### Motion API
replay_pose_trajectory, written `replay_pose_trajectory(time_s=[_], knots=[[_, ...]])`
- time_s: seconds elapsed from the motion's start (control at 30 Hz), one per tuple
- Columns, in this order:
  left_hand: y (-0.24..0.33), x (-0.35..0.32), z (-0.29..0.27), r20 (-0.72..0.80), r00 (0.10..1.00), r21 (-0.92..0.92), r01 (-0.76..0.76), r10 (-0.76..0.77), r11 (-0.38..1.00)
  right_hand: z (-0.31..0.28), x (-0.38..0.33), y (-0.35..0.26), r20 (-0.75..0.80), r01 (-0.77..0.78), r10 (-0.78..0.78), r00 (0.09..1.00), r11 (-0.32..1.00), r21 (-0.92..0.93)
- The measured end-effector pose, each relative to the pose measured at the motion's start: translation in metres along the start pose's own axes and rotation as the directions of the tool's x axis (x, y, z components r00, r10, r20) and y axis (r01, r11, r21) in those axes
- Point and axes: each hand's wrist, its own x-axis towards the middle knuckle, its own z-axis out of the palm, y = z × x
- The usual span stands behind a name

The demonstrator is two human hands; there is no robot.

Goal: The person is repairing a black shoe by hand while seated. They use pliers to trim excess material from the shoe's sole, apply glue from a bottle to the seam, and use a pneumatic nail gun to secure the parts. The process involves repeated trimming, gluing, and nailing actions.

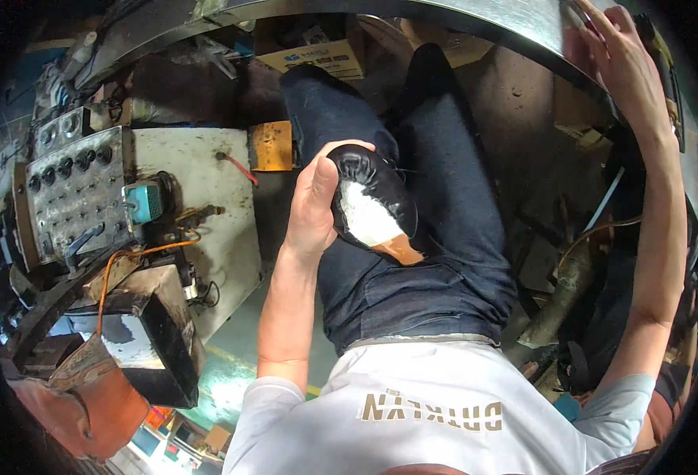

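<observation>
My left hand (314, 202) is wrapped around a black shoe upper (362, 164), thumb along its near side. The shoe's underside faces up over my lap, showing a white sole surface (367, 214) and a tan section (400, 250) at its narrow end. At the upper right my right hand (624, 57) reaches to the metal bench edge (515, 22), its fingers stretched out. I see nothing in it, though the fingertips are partly cut off by the dark rim.
At the left stands a worn machine with a panel of knobs (72, 166), a pale metal surface (206, 170) and an orange cable (159, 247). Cardboard boxes (313, 57) lie under the bench. A pipe-like cylinder (559, 305) is at the right.
</observation>
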Motion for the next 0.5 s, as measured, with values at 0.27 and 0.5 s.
replay_pose_trajectory(time_s=[0.27, 0.5], knots=[[-0.010, -0.024, -0.023, 0.007, 0.996, -0.057, -0.086, 0.086, 0.995, 0.046, -0.082, -0.042, -0.128, 0.218, -0.178, 0.976, 0.711, 0.669], [-0.001, -0.025, -0.015, -0.043, 0.986, -0.069, -0.165, 0.162, 0.984, 0.089, -0.155, -0.136, 0.399, -0.363, -0.137, 0.907, 0.231, 0.903]])
